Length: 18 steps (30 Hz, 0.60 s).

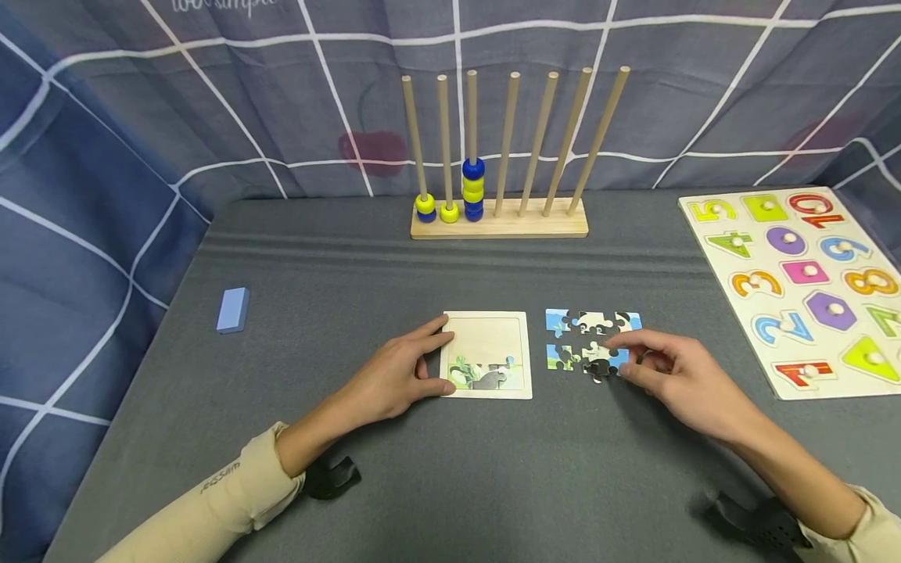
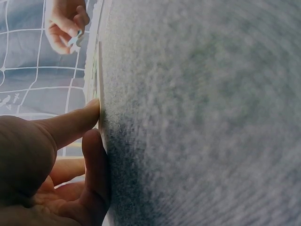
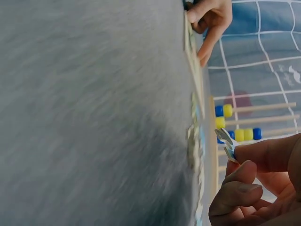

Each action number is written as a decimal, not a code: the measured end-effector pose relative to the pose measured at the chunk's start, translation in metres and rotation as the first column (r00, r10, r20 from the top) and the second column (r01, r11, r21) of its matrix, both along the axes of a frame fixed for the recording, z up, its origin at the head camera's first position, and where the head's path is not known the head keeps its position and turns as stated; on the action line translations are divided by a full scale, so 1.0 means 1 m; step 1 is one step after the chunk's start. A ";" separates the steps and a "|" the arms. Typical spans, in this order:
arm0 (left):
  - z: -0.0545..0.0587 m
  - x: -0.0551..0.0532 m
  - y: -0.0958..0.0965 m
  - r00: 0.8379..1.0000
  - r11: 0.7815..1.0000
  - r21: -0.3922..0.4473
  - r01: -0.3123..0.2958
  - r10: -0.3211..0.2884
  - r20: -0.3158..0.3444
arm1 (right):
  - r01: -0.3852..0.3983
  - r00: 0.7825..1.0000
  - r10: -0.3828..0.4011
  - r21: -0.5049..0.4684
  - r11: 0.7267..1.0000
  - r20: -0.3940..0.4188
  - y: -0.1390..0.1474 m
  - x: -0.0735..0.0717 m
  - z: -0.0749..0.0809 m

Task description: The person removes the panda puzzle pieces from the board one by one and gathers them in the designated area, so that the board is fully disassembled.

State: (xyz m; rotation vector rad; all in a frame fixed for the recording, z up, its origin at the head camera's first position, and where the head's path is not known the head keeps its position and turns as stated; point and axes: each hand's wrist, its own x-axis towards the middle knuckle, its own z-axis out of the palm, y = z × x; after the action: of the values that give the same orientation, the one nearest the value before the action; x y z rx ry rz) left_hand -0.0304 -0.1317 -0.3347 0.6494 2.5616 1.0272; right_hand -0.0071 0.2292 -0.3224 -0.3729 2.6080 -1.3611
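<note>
My left hand (image 1: 397, 375) rests at the left side of a square wooden puzzle tray (image 1: 486, 315), its thumb on the lower left corner and fingertips on the upper left rim. Inside, green, grey and white picture shapes run along the tray's bottom; the upper part is bare wood. To its right lie several jigsaw pieces (image 1: 594, 321) in two loose rows, with panda, blue and green print. Over their right end is my right hand (image 1: 679, 375). Between its thumb and index finger it pinches a small jigsaw piece (image 3: 229, 149), raised off the table in the right wrist view.
A wooden bead stacker (image 1: 500, 227) with blue and yellow beads stands at the back. A number-and-shape knob board (image 1: 763, 336) lies on the right. At the left is a small blue block (image 1: 232, 310). A checked cloth (image 1: 296, 102) hangs behind the grey table.
</note>
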 end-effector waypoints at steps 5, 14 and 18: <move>0.000 0.000 0.001 1.000 1.000 -0.009 -0.002 0.002 0.000 | 0.021 1.000 -0.021 0.046 0.999 -0.004 0.014 0.004 -0.005; 0.001 0.000 0.002 1.000 1.000 -0.013 -0.005 0.005 0.002 | 0.047 0.991 -0.026 0.158 0.986 -0.132 0.024 0.004 -0.013; 0.001 0.000 0.002 1.000 1.000 -0.011 -0.007 0.007 -0.001 | 0.061 0.985 -0.026 0.209 0.976 -0.169 0.024 0.004 -0.016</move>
State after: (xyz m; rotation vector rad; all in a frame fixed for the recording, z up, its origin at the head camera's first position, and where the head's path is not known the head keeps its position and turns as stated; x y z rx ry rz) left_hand -0.0302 -0.1298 -0.3341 0.6388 2.5703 1.0151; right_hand -0.0034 0.2532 -0.3382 -0.4145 2.8793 -1.0886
